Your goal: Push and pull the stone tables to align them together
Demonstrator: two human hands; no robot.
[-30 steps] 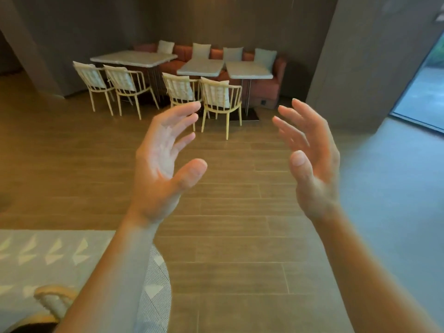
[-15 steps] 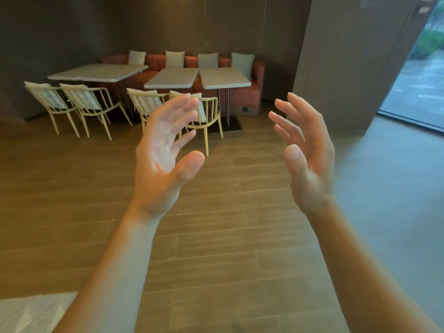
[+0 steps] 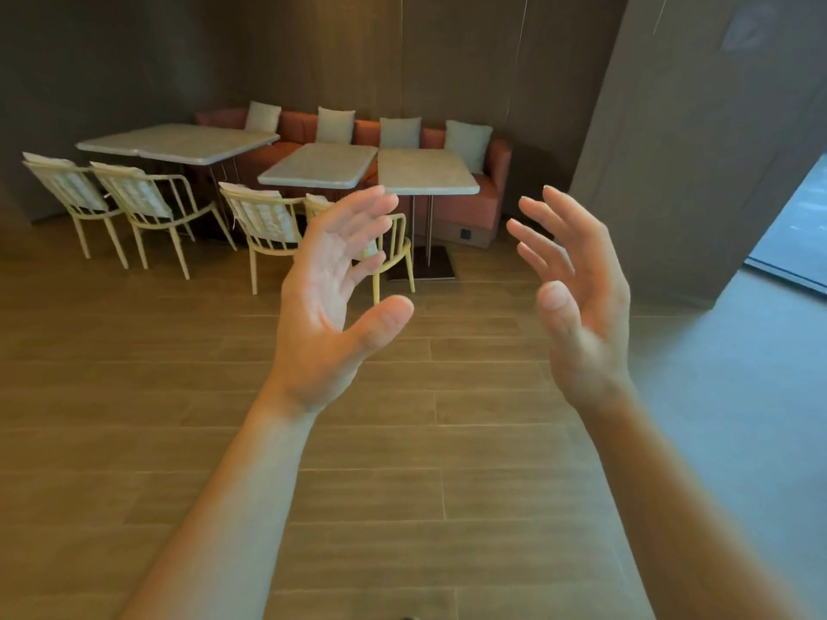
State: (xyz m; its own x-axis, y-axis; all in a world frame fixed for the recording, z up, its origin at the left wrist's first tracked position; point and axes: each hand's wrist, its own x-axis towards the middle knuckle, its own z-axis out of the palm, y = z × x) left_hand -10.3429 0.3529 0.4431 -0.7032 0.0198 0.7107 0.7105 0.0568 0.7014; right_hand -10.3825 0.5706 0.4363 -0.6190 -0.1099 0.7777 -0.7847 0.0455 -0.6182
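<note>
Pale stone tables stand far ahead by an orange bench. A long left table (image 3: 179,143) sits apart. The middle table (image 3: 320,165) and the right table (image 3: 425,171) stand side by side, the middle one slightly skewed. My left hand (image 3: 333,302) and my right hand (image 3: 577,297) are raised in front of me, palms facing each other, fingers spread and holding nothing. Both hands are well short of the tables. My left fingers hide part of a chair.
Several cream chairs (image 3: 147,203) line the near side of the tables. The orange bench (image 3: 488,194) carries pale cushions. A dark column (image 3: 698,140) rises at the right, beside a glass doorway (image 3: 792,234). Wooden floor (image 3: 402,463) stretches between me and the tables.
The view has advanced toward the tables, which look larger and lower in frame. The patterned rug at lower left has left the view. Both hands keep the same open pose.
</note>
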